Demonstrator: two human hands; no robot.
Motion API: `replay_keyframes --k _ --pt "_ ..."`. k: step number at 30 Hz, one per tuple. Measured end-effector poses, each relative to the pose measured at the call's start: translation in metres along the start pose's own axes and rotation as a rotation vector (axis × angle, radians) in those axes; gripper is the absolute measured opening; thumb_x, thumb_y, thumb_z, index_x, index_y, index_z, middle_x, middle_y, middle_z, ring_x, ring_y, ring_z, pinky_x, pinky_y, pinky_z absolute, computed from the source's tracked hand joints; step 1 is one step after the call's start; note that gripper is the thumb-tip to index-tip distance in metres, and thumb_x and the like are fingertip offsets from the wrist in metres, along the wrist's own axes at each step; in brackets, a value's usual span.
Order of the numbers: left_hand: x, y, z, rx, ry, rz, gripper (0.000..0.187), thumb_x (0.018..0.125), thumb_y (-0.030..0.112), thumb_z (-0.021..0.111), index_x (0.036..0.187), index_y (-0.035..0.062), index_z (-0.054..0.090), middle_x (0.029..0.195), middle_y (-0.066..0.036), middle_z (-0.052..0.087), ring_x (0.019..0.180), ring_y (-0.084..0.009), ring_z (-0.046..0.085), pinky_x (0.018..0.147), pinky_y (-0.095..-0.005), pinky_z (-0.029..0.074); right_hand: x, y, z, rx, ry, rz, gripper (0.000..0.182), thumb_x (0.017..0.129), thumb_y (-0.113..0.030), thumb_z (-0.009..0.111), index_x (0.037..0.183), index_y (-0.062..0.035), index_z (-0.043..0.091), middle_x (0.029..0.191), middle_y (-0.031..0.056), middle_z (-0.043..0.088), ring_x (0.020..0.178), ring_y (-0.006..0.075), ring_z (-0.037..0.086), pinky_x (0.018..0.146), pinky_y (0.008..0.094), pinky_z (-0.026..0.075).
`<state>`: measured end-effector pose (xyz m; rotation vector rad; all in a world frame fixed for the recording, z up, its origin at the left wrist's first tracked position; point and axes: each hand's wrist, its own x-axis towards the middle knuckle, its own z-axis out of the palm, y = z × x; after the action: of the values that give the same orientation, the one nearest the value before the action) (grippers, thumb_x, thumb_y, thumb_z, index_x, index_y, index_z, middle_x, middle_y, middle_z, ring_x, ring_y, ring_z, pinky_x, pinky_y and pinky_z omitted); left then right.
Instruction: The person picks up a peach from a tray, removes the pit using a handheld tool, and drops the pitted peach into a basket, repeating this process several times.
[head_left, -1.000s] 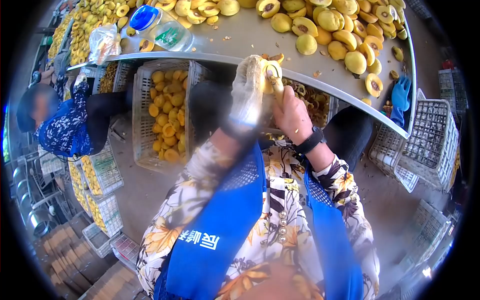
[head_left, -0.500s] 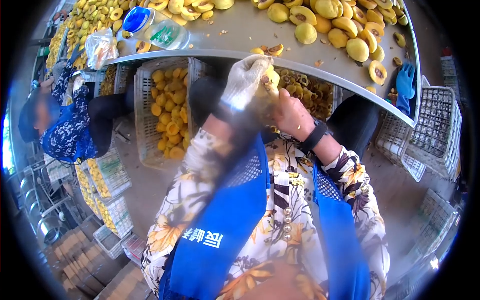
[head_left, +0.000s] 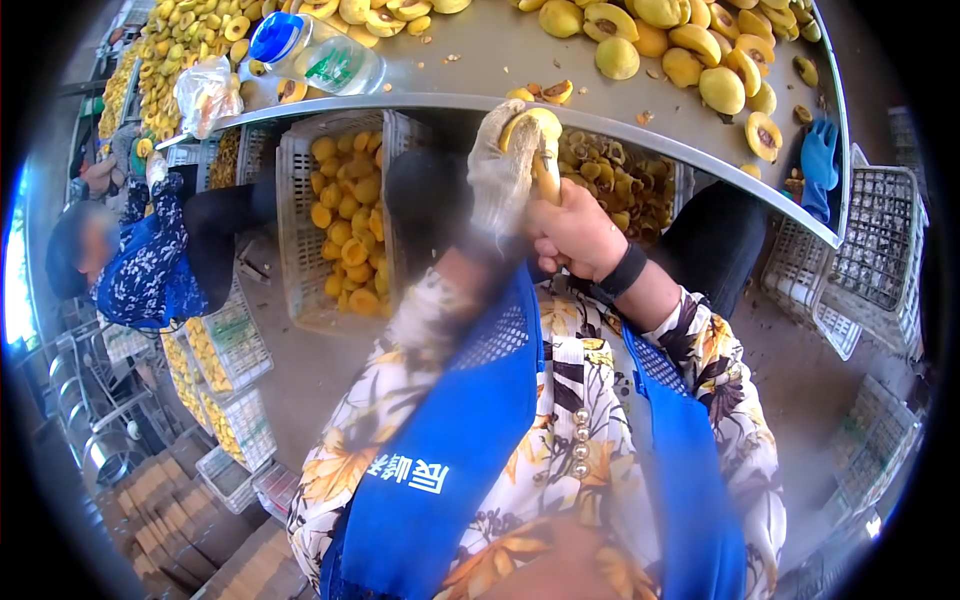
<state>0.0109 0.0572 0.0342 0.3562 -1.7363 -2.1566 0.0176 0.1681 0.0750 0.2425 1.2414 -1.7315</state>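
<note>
My left hand (head_left: 497,180), in a whitish work glove, is closed around a yellow peach half (head_left: 543,122) just at the table's front edge. My bare right hand (head_left: 578,232), with a black band on the wrist, is a fist around a short yellowish tool (head_left: 547,182). The tool's upper end meets the peach half; its tip is hidden. On the table (head_left: 470,75) near the edge lies a cut peach piece (head_left: 557,92). Below my hands stands a crate of brownish-yellow peach scraps (head_left: 620,185).
Left of it is a crate (head_left: 292,230) of peach halves. A bottle with a blue cap (head_left: 320,60), a plastic bag (head_left: 207,95), heaped peaches (head_left: 720,90) and a blue glove (head_left: 818,165) lie on the table. Stacked crates (head_left: 870,240) stand right; a co-worker (head_left: 150,260) sits left.
The peach half has turned so its rounded rim shows above my left hand. My right fist has shifted slightly left and down with the tool. The whole view has moved slightly.
</note>
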Motion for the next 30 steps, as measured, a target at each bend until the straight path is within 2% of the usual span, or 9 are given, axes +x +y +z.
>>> replay_keyframes --k 1,4,10,15,18,24,26,29,30 --pt "0.000 0.000 -0.001 0.041 -0.007 0.002 0.030 0.087 0.019 0.056 0.110 0.0002 0.051 0.098 -0.008 0.059 0.085 -0.0141 0.057 0.073 -0.0240 0.049 0.000 0.001 0.000 -0.038 0.008 0.012 0.008 0.078 -0.004 0.045 0.085 -0.0031 0.042 0.059 0.0020 0.042 0.040 0.0087 0.038 0.032 0.0246 0.036" --pt "0.009 0.024 -0.003 -0.235 -0.038 -0.420 0.030 0.087 0.024 0.055 0.108 0.0022 0.053 0.096 -0.008 0.059 0.084 -0.0169 0.058 0.071 -0.0269 0.049 0.001 0.001 0.002 -0.133 0.054 0.035 0.008 0.078 -0.003 0.044 0.085 -0.0021 0.042 0.060 0.0026 0.043 0.040 0.0097 0.039 0.032 0.0255 0.036" --pt "0.019 -0.012 -0.023 -0.550 -0.072 -0.742 0.028 0.087 0.026 0.054 0.107 0.0056 0.053 0.091 -0.008 0.059 0.083 -0.0226 0.058 0.070 -0.0328 0.050 -0.002 0.004 0.008 -0.271 0.065 0.009 0.013 0.077 -0.003 0.042 0.090 0.0005 0.040 0.060 0.0046 0.045 0.038 0.0117 0.040 0.031 0.0267 0.036" --pt "0.031 -0.016 -0.027 -0.344 -0.149 -0.579 0.030 0.087 0.027 0.054 0.105 0.0031 0.053 0.091 -0.009 0.060 0.079 -0.0194 0.059 0.066 -0.0302 0.050 -0.004 -0.008 0.007 -0.531 0.082 -0.043 0.015 0.077 -0.004 0.043 0.091 0.0015 0.042 0.059 0.0056 0.047 0.036 0.0121 0.043 0.030 0.0262 0.036" --pt "0.024 0.002 -0.023 -0.376 -0.137 -0.455 0.032 0.087 0.026 0.053 0.106 0.0002 0.052 0.092 -0.009 0.060 0.078 -0.0169 0.059 0.065 -0.0277 0.050 0.002 -0.003 -0.002 -0.346 -0.010 -0.071 0.015 0.077 -0.005 0.045 0.091 0.0006 0.043 0.058 0.0052 0.046 0.036 0.0118 0.044 0.030 0.0254 0.035" --pt "0.015 0.010 -0.017 -0.198 -0.050 -0.324 0.033 0.090 0.033 0.049 0.097 0.0021 0.057 0.087 -0.007 0.060 0.078 -0.0166 0.059 0.066 -0.0278 0.049 -0.004 -0.005 0.008 -0.411 0.016 -0.007 0.010 0.078 -0.004 0.046 0.088 -0.0036 0.045 0.058 0.0030 0.045 0.036 0.0097 0.039 0.030 0.0246 0.032" --pt "0.014 0.009 -0.016 -0.009 -0.073 -0.231 0.034 0.089 0.033 0.050 0.096 0.0014 0.058 0.086 -0.006 0.061 0.077 -0.0137 0.058 0.066 -0.0255 0.049 0.001 0.005 0.007 -0.148 -0.057 0.054 0.008 0.078 -0.004 0.047 0.086 -0.0054 0.044 0.059 0.0017 0.044 0.037 0.0090 0.038 0.030 0.0242 0.032" --pt "0.019 0.003 -0.014 -0.239 0.026 -0.413 0.028 0.084 0.022 0.059 0.101 -0.0002 0.055 0.088 -0.010 0.060 0.067 -0.0185 0.058 0.054 -0.0303 0.049 -0.003 0.003 0.008 0.114 -0.093 0.136 0.007 0.079 -0.004 0.047 0.084 -0.0078 0.043 0.060 0.0004 0.042 0.039 0.0081 0.037 0.032 0.0237 0.032" --pt "0.019 -0.001 -0.015 -0.222 -0.041 -0.363 0.028 0.084 0.022 0.059 0.100 0.0008 0.054 0.088 -0.010 0.059 0.068 -0.0182 0.057 0.054 -0.0303 0.048 -0.006 0.001 0.009 0.177 -0.093 0.164 0.007 0.079 -0.004 0.047 0.083 -0.0085 0.043 0.060 0.0000 0.042 0.039 0.0079 0.037 0.033 0.0236 0.032"
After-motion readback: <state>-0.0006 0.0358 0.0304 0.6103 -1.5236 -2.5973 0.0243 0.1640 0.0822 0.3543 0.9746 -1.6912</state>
